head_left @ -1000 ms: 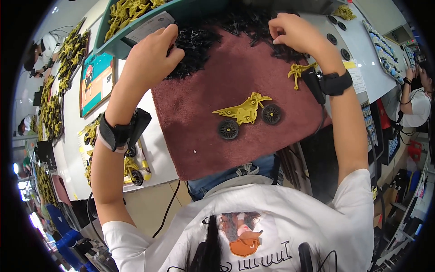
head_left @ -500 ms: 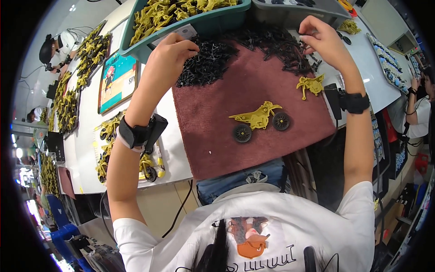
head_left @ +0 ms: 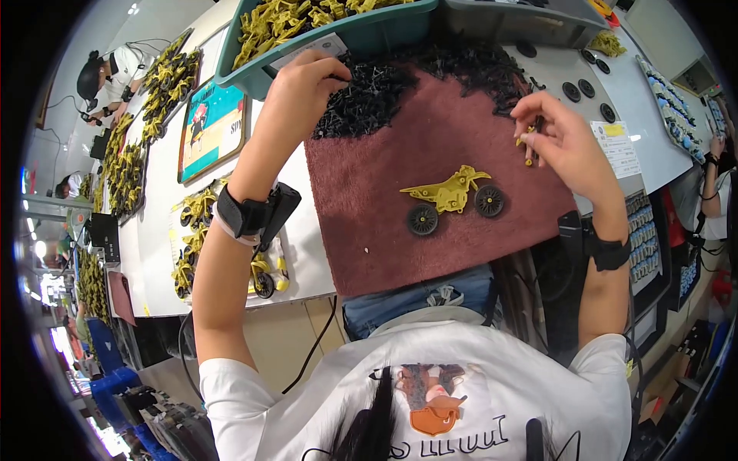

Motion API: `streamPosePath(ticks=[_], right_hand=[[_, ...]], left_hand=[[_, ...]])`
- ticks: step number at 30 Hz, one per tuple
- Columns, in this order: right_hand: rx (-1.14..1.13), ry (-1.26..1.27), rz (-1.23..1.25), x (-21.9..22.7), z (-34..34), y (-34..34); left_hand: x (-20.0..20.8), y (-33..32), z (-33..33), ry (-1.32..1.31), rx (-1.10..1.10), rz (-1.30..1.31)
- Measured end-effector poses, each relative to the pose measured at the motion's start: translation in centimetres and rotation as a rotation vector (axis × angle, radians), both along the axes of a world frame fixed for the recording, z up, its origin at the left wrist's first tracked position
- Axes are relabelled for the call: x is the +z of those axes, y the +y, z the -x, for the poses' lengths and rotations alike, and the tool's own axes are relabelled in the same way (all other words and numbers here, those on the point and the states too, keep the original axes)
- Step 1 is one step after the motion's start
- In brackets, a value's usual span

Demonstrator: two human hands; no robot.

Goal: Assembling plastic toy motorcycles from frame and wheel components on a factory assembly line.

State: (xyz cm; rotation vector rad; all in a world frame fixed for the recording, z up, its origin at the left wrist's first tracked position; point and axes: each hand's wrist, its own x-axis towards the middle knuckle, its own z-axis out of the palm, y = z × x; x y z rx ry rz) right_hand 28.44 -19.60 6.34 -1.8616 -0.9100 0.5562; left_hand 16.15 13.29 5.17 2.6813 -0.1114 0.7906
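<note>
A yellow toy motorcycle (head_left: 450, 195) with two black wheels lies on its side on the dark red cloth (head_left: 361, 184). Up at the far left of the cloth, my left hand (head_left: 307, 86) dips its bent, closed fingertips into a pile of small black plastic parts (head_left: 369, 96); whatever is between them is hidden. On the right, my right hand (head_left: 565, 142) closes its fingers round a yellow motorcycle body (head_left: 529, 161), of which only small bits show past the fingers. More black parts (head_left: 496, 81) are heaped just beyond that hand.
A green bin (head_left: 361, 38) full of yellow bodies and a grey bin (head_left: 523, 29) stand at the back. Loose black wheels (head_left: 571, 92) and a paper sheet (head_left: 617, 150) lie at right. At left are a picture tray (head_left: 211, 131) and yellow motorcycles (head_left: 196, 211). Co-workers sit on both sides.
My right hand has come down from the black parts and closed on the yellow body that lay on the cloth's right side. My left hand stays at the black pile.
</note>
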Motion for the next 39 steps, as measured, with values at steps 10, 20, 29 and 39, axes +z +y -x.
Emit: streamPosePath(ticks=[10, 20, 29, 39], right_hand=[[-0.072, -0.121, 0.142, -3.7, 2.8, -0.3], [0.102, 0.032, 0.126, -3.5, 6.0, 0.8], [0.053, 0.071, 0.151, -3.3, 6.6, 1.4], [0.144, -0.104, 0.160, -4.2, 7.8, 3.4]], left_hand=[[0.8, -0.9, 1.0, 0.119, 0.088, 0.084], [2.5, -8.2, 10.1, 0.183, 0.069, 0.486], [-1.9, -12.0, 14.0, 0.305, -0.014, 1.413], [-3.8, -15.2, 13.6, 0.326, 0.186, 0.893]])
